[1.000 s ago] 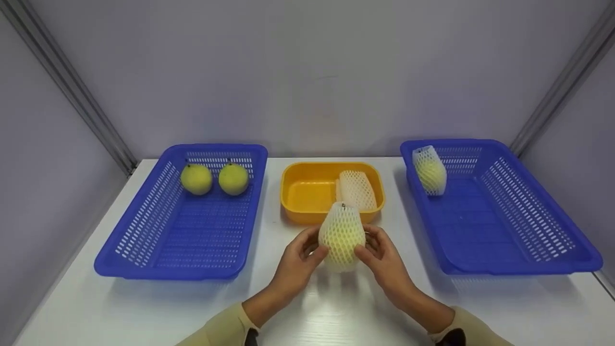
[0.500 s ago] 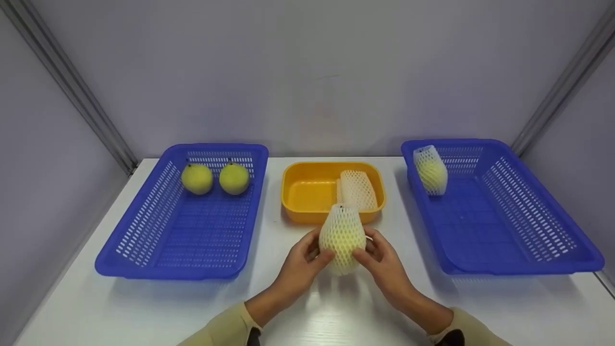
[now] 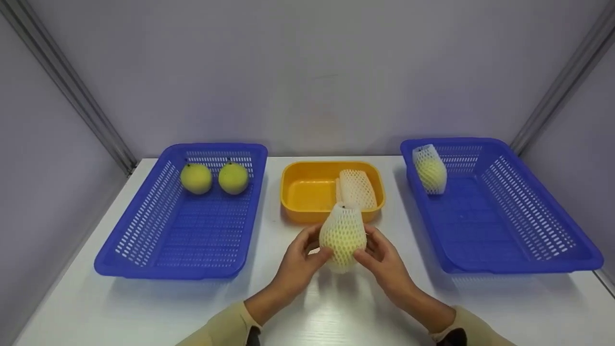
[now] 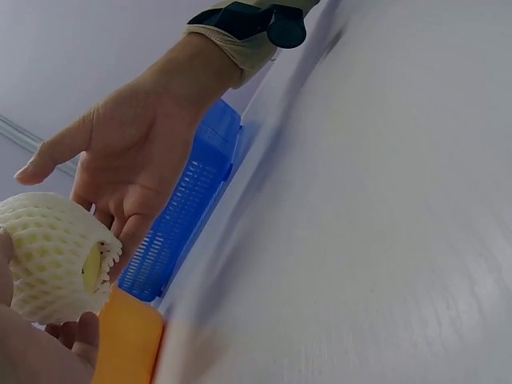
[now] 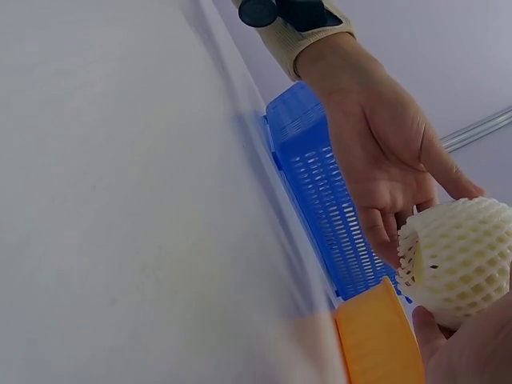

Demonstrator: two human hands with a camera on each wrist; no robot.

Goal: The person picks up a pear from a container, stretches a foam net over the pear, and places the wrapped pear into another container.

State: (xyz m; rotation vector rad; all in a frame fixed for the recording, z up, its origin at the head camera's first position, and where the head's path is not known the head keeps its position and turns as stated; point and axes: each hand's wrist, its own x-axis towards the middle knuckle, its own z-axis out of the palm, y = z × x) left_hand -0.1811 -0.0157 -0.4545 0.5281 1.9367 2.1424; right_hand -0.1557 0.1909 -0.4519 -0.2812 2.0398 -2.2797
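Observation:
Both hands hold a yellow pear in a white foam net (image 3: 342, 238) above the white table, in front of the orange bin. My left hand (image 3: 295, 269) grips its left side, thumb in front and fingers behind. The right hand (image 3: 389, 269) does the same on the right. The net narrows upward past the fruit, with the dark stem tip at its top opening. In the left wrist view, the net's lower end (image 4: 52, 256) leaves a bit of yellow skin bare. The right wrist view shows the left palm (image 5: 380, 148) beside the netted pear (image 5: 468, 256).
The orange bin (image 3: 307, 211) has white foam nets (image 3: 358, 190) in its right half. At left, a blue basket (image 3: 173, 273) contains two bare pears (image 3: 196, 179). Another blue basket (image 3: 523, 266) at right has one netted pear (image 3: 430, 170) in its back left corner. Grey walls enclose the table.
The netted pear tilts slightly between the hands, its top and stem shifting a little. Both thumbs have moved slightly on the net. Baskets and bin stay as they were.

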